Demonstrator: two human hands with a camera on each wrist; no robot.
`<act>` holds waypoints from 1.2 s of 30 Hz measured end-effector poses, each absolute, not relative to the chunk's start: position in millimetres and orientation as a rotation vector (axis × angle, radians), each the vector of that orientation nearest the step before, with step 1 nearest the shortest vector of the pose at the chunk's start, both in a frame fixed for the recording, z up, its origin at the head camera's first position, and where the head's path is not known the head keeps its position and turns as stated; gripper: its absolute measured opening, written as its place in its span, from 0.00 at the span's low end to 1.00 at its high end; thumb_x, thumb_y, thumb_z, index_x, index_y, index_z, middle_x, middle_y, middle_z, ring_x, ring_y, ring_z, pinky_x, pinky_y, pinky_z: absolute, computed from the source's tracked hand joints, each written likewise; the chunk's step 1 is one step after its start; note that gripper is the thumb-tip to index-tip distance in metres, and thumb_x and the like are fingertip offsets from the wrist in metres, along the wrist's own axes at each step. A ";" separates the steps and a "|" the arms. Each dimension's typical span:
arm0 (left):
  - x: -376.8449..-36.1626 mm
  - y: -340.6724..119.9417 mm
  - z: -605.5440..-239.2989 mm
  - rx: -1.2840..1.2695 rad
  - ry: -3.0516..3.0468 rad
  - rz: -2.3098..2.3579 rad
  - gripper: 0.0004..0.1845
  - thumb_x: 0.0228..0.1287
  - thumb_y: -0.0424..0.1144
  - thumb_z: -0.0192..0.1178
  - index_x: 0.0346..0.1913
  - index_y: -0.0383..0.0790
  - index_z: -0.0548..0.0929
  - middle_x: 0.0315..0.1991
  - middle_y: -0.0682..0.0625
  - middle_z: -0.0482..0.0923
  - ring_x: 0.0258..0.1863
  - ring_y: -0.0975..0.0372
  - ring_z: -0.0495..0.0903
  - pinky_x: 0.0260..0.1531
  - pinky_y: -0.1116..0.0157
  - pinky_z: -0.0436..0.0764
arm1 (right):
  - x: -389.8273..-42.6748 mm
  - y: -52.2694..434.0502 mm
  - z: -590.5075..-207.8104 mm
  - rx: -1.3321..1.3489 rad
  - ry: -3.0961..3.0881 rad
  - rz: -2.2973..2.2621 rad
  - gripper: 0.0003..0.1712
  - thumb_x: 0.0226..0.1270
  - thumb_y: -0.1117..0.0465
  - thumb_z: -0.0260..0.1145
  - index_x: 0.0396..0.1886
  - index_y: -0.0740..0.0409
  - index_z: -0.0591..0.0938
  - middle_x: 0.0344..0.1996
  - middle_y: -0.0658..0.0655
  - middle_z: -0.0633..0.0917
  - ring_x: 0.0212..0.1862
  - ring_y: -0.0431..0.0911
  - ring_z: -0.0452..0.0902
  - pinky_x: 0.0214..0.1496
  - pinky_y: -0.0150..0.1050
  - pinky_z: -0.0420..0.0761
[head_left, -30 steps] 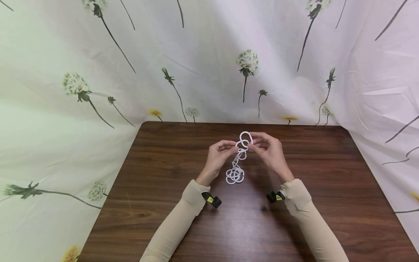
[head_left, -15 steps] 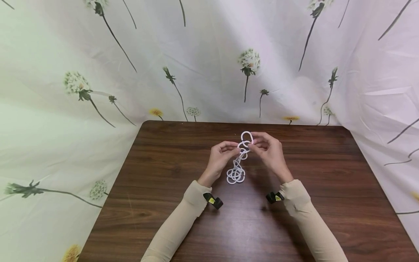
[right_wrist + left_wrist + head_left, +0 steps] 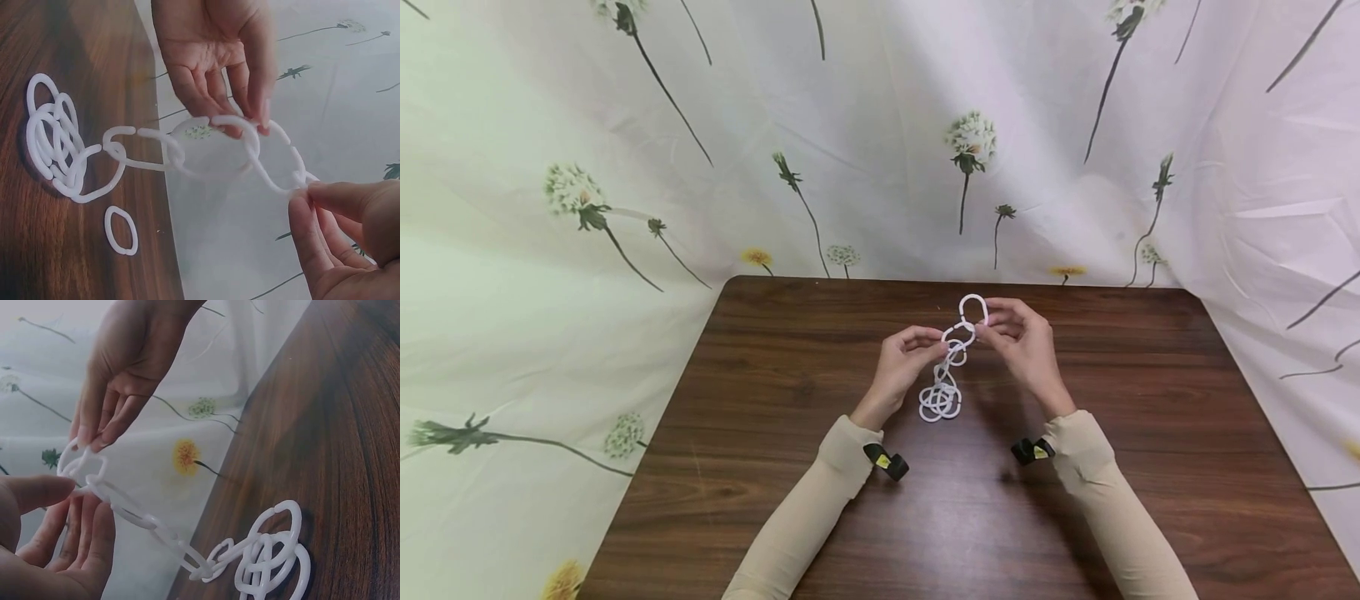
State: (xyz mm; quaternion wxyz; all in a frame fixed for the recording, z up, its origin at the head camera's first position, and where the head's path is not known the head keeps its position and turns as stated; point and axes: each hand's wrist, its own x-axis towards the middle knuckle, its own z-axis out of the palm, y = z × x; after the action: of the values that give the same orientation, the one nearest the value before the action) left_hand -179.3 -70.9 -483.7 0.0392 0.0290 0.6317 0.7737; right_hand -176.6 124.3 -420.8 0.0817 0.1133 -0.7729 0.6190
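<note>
A chain of white plastic rings (image 3: 953,357) hangs between both hands above a dark wooden table (image 3: 790,375). Its lower links lie in a small pile (image 3: 938,404) on the wood. My right hand (image 3: 983,327) pinches the topmost ring (image 3: 973,296) between thumb and fingers. My left hand (image 3: 942,340) pinches the link just below it. The left wrist view shows the chain (image 3: 156,526) sloping down from the fingers to the pile (image 3: 272,559). In the right wrist view the held links (image 3: 250,147) stretch between the two hands, and the pile (image 3: 56,147) lies at the left.
One loose white ring (image 3: 120,230) lies flat on the table near the pile. A white cloth printed with dandelions (image 3: 880,142) hangs behind and beside the table. Small black cameras sit on both wrists (image 3: 886,461).
My right hand has lifted the top ring slightly up and to the right, drawing the upper links straighter. The left hand and the pile have barely moved.
</note>
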 end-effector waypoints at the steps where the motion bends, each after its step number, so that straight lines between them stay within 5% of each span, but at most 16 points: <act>1: -179.3 -70.8 -483.7 0.089 1.939 2.364 0.15 0.58 0.30 0.69 0.47 0.26 0.82 0.35 0.45 0.86 0.35 0.59 0.85 0.53 0.45 0.82 | -176.7 124.4 -420.8 0.337 -2.301 1.857 0.25 0.56 0.74 0.71 0.55 0.72 0.78 0.36 0.77 0.84 0.34 0.54 0.86 0.36 0.32 0.87; 7: -177.8 -71.4 -481.9 0.090 1.947 2.366 0.16 0.59 0.29 0.68 0.49 0.23 0.81 0.40 0.37 0.86 0.38 0.55 0.87 0.54 0.47 0.82 | -176.4 124.9 -419.1 0.333 -2.264 1.904 0.25 0.57 0.74 0.71 0.55 0.71 0.78 0.37 0.77 0.83 0.35 0.57 0.86 0.38 0.33 0.88; 14: -180.1 -74.0 -478.9 0.114 1.940 2.414 0.17 0.60 0.28 0.67 0.49 0.20 0.80 0.34 0.47 0.86 0.36 0.55 0.87 0.52 0.47 0.83 | -176.0 125.6 -420.6 0.331 -2.239 1.984 0.26 0.57 0.75 0.71 0.56 0.72 0.77 0.38 0.79 0.82 0.33 0.49 0.87 0.39 0.40 0.88; 17: -183.8 -76.5 -475.4 0.118 1.944 2.434 0.15 0.59 0.27 0.67 0.48 0.21 0.80 0.36 0.41 0.86 0.34 0.58 0.87 0.50 0.52 0.85 | -175.4 125.0 -421.2 0.332 -2.225 2.024 0.27 0.57 0.76 0.71 0.58 0.72 0.75 0.38 0.79 0.82 0.33 0.47 0.87 0.40 0.41 0.88; 24: -194.9 -81.2 -462.4 0.165 1.916 2.486 0.13 0.60 0.27 0.66 0.47 0.22 0.81 0.46 0.24 0.80 0.37 0.55 0.87 0.56 0.40 0.77 | -178.3 124.7 -430.5 0.337 -2.217 2.075 0.26 0.56 0.77 0.70 0.56 0.73 0.75 0.38 0.79 0.82 0.34 0.51 0.88 0.40 0.40 0.88; 29: -200.0 -81.0 -457.9 0.204 1.905 2.479 0.16 0.61 0.27 0.65 0.49 0.20 0.79 0.39 0.38 0.85 0.35 0.59 0.87 0.56 0.40 0.77 | -184.3 127.3 -444.5 0.354 -2.224 2.044 0.22 0.56 0.75 0.71 0.51 0.72 0.76 0.37 0.75 0.84 0.32 0.39 0.86 0.36 0.34 0.87; 36: -201.5 -79.5 -457.2 0.203 1.897 2.449 0.12 0.61 0.27 0.65 0.47 0.25 0.82 0.42 0.31 0.84 0.35 0.61 0.87 0.53 0.48 0.83 | -184.3 125.1 -449.2 0.415 -2.133 2.179 0.23 0.57 0.76 0.70 0.52 0.74 0.74 0.32 0.57 0.86 0.33 0.41 0.87 0.38 0.38 0.88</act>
State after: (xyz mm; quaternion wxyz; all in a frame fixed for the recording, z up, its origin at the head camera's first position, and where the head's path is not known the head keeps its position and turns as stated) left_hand -201.5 -79.5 -457.2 0.0187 0.0654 0.6110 0.7887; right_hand -184.3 125.1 -449.2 0.0321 0.1348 -0.6928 0.7076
